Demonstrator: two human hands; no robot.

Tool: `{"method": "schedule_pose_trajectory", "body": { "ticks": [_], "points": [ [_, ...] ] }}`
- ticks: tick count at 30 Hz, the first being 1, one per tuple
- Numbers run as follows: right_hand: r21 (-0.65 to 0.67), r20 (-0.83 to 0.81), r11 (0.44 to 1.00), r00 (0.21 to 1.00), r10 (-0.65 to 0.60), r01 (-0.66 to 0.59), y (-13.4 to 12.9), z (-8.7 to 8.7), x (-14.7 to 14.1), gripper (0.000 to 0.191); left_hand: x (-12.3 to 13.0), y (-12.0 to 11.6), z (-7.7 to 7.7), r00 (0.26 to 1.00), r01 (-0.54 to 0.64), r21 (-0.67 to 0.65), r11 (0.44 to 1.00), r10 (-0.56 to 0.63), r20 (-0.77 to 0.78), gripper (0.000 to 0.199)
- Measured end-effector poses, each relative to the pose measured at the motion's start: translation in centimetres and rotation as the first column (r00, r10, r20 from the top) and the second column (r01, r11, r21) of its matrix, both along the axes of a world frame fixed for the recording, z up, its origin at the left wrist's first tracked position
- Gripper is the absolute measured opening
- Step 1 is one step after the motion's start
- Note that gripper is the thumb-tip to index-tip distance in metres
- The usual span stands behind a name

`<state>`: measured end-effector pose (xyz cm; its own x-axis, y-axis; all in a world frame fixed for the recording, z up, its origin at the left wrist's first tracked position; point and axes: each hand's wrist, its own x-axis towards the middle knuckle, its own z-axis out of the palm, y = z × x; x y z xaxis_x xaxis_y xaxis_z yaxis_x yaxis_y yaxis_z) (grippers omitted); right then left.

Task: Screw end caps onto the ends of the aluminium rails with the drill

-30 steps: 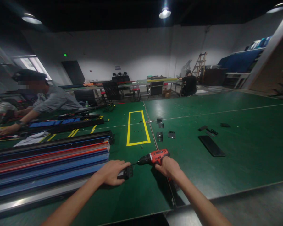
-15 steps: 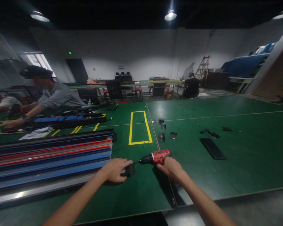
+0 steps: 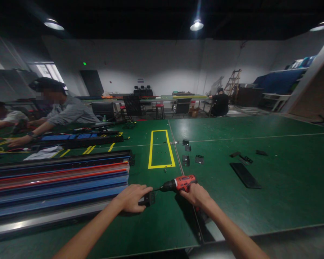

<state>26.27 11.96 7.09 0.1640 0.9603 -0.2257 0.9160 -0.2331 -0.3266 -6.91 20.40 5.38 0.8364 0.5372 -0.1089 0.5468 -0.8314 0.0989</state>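
My right hand (image 3: 196, 194) is wrapped round the grip of a red and black power drill (image 3: 182, 182), which lies level and points left. Its thin bit reaches to the fingertips of my left hand (image 3: 133, 198). That hand grips a small black bracket (image 3: 150, 198) at the right end of the nearest long profile, thumb below and fingers above. Several long profiles, blue, red, black and silver (image 3: 56, 194), lie side by side on the green table (image 3: 156, 230) at the left.
Black brackets (image 3: 185, 160) lie right of a yellow tape rectangle (image 3: 150, 151). Farther right are a flat black plate (image 3: 245, 175) and small black pieces (image 3: 261, 153). Across the table at the left, a person in grey (image 3: 72, 109) reaches over blue parts (image 3: 70, 137).
The whole view has shifted slightly, so things appear a little lower. Both hands keep their hold, and the drill stays at the bracket.
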Motion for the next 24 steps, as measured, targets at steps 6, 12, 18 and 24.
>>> {"method": "schedule_pose_trajectory", "body": {
  "ticks": [6, 12, 18, 24],
  "points": [
    [-0.021, 0.015, 0.999, 1.0, -0.026, 0.026, -0.3, 0.3, 1.5, 0.039, 0.1, -0.1, 0.3, 1.0, -0.001, -0.005, 1.0, 0.001, -0.014, 0.074],
    [-0.02, 0.069, 0.997, 0.995, -0.071, 0.073, -1.5, 0.3, 3.8, 0.045, 0.2, -0.3, 0.3, 1.0, -0.003, 0.002, 1.0, 0.003, -0.03, 0.073],
    [-0.005, 0.207, 0.99, 0.969, -0.138, 0.142, -3.0, 0.1, 4.1, 0.055, 0.0, -0.6, 0.6, 1.0, -0.021, -0.011, 1.0, 0.021, -0.014, 0.07],
    [0.011, 0.311, 0.994, 0.944, -0.11, 0.113, -4.2, -0.3, 3.6, 0.052, -0.6, -1.1, 0.6, 0.995, -0.097, -0.038, 0.995, 0.098, 0.029, 0.076]
  ]
}}
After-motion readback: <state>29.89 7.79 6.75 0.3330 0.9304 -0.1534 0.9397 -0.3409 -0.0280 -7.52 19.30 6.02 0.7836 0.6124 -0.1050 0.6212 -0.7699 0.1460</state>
